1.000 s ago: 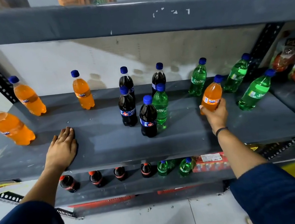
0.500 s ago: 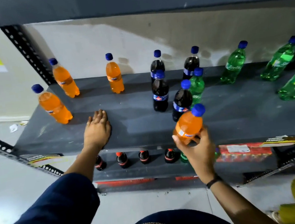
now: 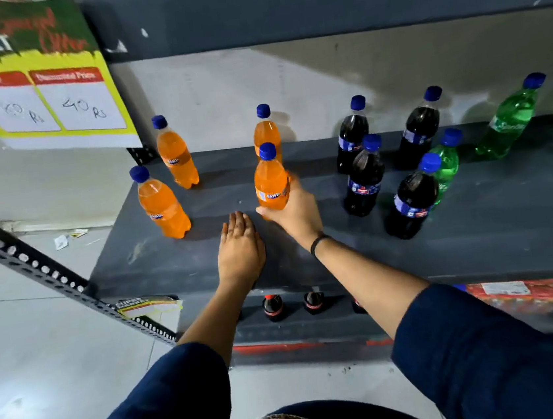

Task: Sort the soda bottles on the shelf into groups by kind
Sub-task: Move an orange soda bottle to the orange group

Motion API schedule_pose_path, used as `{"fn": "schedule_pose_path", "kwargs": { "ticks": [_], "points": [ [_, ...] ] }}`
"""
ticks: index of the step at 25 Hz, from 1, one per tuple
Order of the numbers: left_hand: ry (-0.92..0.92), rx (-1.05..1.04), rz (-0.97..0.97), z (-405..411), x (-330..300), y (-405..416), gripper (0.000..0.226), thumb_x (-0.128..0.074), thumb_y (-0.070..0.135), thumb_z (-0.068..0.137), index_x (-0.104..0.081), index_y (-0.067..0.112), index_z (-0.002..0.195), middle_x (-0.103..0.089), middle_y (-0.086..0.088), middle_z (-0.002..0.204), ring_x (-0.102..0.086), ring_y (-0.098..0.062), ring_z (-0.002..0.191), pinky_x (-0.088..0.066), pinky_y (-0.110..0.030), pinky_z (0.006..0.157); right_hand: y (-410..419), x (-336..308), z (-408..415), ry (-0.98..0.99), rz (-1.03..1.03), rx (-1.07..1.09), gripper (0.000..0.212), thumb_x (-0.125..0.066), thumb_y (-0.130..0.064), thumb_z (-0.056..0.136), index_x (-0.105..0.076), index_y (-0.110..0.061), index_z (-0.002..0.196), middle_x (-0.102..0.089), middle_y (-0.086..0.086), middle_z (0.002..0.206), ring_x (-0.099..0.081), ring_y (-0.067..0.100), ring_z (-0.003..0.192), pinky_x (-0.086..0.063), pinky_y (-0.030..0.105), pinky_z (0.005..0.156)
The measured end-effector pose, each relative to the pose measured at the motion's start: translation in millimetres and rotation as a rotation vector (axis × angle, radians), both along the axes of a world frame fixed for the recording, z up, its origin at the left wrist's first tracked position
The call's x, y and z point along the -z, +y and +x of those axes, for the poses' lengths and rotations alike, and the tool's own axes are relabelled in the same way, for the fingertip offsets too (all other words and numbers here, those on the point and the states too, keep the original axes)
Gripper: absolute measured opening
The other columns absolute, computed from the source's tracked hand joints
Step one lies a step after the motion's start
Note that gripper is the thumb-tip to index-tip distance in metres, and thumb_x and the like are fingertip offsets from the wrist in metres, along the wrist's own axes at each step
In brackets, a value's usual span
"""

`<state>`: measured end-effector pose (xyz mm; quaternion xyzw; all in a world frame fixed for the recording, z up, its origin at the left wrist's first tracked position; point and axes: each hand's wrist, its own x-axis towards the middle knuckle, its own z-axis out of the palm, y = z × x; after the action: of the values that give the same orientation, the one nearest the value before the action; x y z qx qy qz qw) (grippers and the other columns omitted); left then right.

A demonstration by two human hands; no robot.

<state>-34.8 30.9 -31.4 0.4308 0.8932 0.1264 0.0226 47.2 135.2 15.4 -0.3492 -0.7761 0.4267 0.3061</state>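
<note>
My right hand (image 3: 298,215) grips an orange Fanta bottle (image 3: 270,182) low on its body; the bottle stands upright on the grey shelf (image 3: 205,262), just in front of another orange bottle (image 3: 266,134). Two more orange bottles (image 3: 163,205) (image 3: 176,155) stand at the shelf's left end. My left hand (image 3: 240,248) lies flat on the shelf, fingers together, right beside the held bottle. Several dark cola bottles (image 3: 363,178) are clustered right of centre, with one green Sprite bottle (image 3: 447,162) among them. More green bottles (image 3: 509,120) stand at the far right.
A yellow price sign (image 3: 45,97) hangs on the upper left of the rack. A perforated metal strut (image 3: 33,268) slants down at the left. The lower shelf holds small red-capped cola bottles (image 3: 273,308) and a red pack (image 3: 519,295). The upper shelf (image 3: 313,1) overhangs.
My right hand has carried the orange bottle from the right side, across the front of the shelf, to the left-centre by the other orange bottles. The view swung left. My left hand stayed flat.
</note>
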Motion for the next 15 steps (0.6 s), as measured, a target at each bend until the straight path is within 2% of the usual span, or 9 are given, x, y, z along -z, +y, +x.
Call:
{"fn": "schedule_pose_path", "kwargs": {
  "ticks": [4,9,11,13,15],
  "points": [
    [0.003,0.006,-0.01,-2,1,0,0.052,-0.023,0.018,0.097,-0.014,-0.003,0.143,-0.017,-0.021,0.155,-0.011,-0.028,0.146,-0.006,-0.039,0.122,0,14,-8,-0.006,0.005,-0.01,0.063,-0.082,-0.033,0.067,-0.047,-0.015,0.116,-0.066,0.011,0.114,-0.063,0.029,0.103,-0.05,0.033,0.079],
    [-0.011,0.007,-0.019,2,-3,-4,0.052,-0.025,0.02,0.097,-0.014,-0.002,0.143,-0.016,-0.021,0.155,-0.01,-0.028,0.146,-0.006,-0.039,0.122,-2,11,5,0.045,-0.034,-0.033,0.073,-0.081,-0.028,0.068,-0.043,-0.015,0.128,-0.063,0.012,0.122,-0.062,0.028,0.109,-0.053,0.039,0.088],
    [-0.015,0.008,-0.007,12,-6,-7,0.052,-0.026,0.02,0.098,-0.014,-0.003,0.143,-0.016,-0.021,0.155,-0.01,-0.028,0.146,-0.007,-0.038,0.122,-6,10,26,0.097,-0.047,-0.025,0.076,-0.08,-0.027,0.071,-0.039,-0.016,0.134,-0.061,0.013,0.126,-0.058,0.023,0.115,-0.05,0.037,0.094],
    [-0.056,0.007,0.037,33,-8,-13,0.052,-0.027,0.019,0.098,-0.015,-0.003,0.143,-0.017,-0.022,0.155,-0.01,-0.029,0.146,-0.007,-0.038,0.122,-10,10,54,0.151,-0.078,-0.015,0.066,-0.075,-0.026,0.077,-0.042,-0.018,0.133,-0.061,0.011,0.125,-0.058,0.012,0.113,-0.048,0.028,0.095],
    [-0.054,0.101,0.086,70,-7,-15,0.054,-0.033,0.015,0.094,-0.018,-0.003,0.142,-0.019,-0.023,0.154,-0.013,-0.031,0.145,-0.008,-0.038,0.122,-14,13,96,0.204,-0.015,0.031,0.042,-0.07,-0.026,0.082,-0.054,-0.021,0.12,-0.068,0.004,0.109,-0.061,-0.005,0.094,-0.048,0.012,0.081]
  ]
}}
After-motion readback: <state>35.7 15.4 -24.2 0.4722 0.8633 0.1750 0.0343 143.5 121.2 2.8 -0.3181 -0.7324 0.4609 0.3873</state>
